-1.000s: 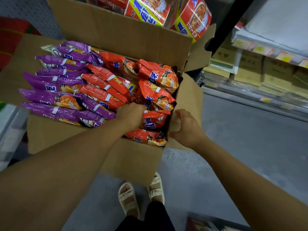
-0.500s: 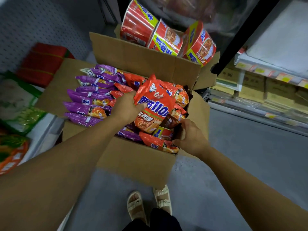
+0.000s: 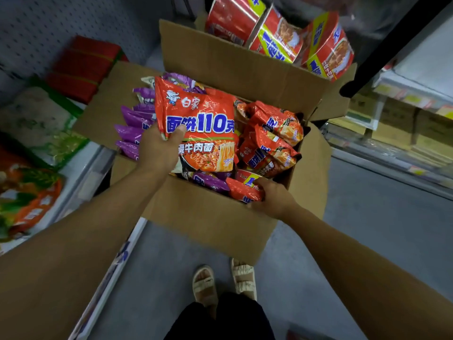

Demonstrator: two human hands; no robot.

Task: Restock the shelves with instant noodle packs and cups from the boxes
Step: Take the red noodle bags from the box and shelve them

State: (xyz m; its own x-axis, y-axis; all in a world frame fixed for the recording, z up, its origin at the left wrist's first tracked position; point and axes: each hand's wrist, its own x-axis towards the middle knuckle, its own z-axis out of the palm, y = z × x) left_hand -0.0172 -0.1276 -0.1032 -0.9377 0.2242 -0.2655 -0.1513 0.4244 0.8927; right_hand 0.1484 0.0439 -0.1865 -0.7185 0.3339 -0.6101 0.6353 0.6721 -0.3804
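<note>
grey shop floor (image 3: 367,241) runs under me between two runs of shelving, and at the far left i see a low shelf (image 3: 81,173) with red, green and orange bagged goods (image 3: 36,133) lying on it, well apart from my work; just right of that stands the open cardboard box (image 3: 210,217), its flaps spread, with purple noodle packs (image 3: 133,121) packed along its left side; my left hand (image 3: 157,150) is raised above the box and grips a red noodle pack (image 3: 198,128) by its left edge, thumb curled over the front, fingers hidden behind, the pack held flat and facing me over the purple ones; right of it more red packs (image 3: 272,138) lie jumbled in the box's right half; my right hand (image 3: 274,197) sits at the near right corner of the box, fingers curled around a small red pack (image 3: 242,192) against the rim; behind the box, red noodle cups (image 3: 277,38) lie on their sides in a second box (image 3: 220,55); at the far right a shelf unit (image 3: 411,114) holds pale cartons; my sandalled feet (image 3: 225,283) show below the box
</note>
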